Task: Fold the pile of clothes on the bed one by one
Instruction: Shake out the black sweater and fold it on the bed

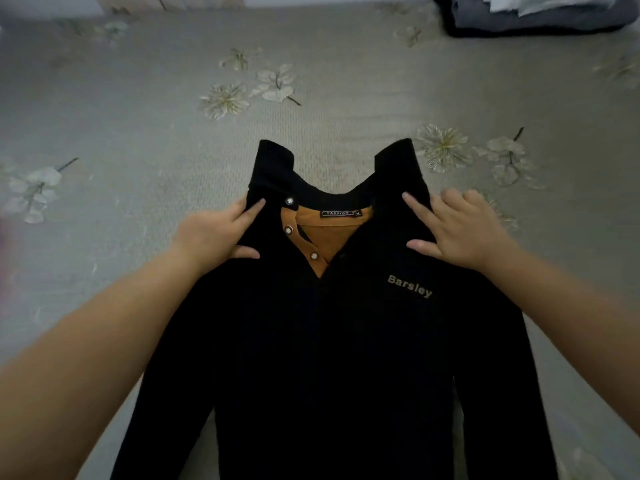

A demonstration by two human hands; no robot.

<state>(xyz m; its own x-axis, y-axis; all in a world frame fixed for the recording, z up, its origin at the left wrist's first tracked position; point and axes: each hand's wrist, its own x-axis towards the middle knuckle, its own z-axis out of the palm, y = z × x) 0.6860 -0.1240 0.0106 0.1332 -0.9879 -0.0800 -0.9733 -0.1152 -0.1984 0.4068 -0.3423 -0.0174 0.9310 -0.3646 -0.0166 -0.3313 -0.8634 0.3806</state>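
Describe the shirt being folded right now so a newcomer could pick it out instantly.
On the grey floral bedspread, the black shirt lies front-up, nearest the camera, under the left hand and right hand. Unlike the folded pile at far right, it shows tan collar lining and "Barsley" lettering.

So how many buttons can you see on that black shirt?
3, all down the tan placket below the collar: top button by the left hand's fingertips, middle button below it, bottom button lowest. More may be hidden under the fabric.
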